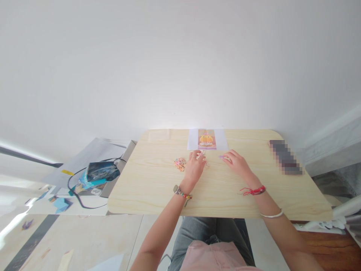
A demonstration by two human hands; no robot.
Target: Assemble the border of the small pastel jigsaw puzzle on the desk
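Right hand pinches small purple piece; left hand at pale pieces, grip unclear; multicoloured pile just beside.

Pale wood-grain table, printed sheet at far edge, multicoloured pile, pixelated dark object rightward

Bright, hazy light washes the scene, overexposed along the left edge. The smooth white wall is palest just above the pale-wood, round-cornered table. Shadows are faint. Wide-angle distortion stretches the margins; the small multicoloured pieces look soft, and coarse pixelation masks a dark oblong object.
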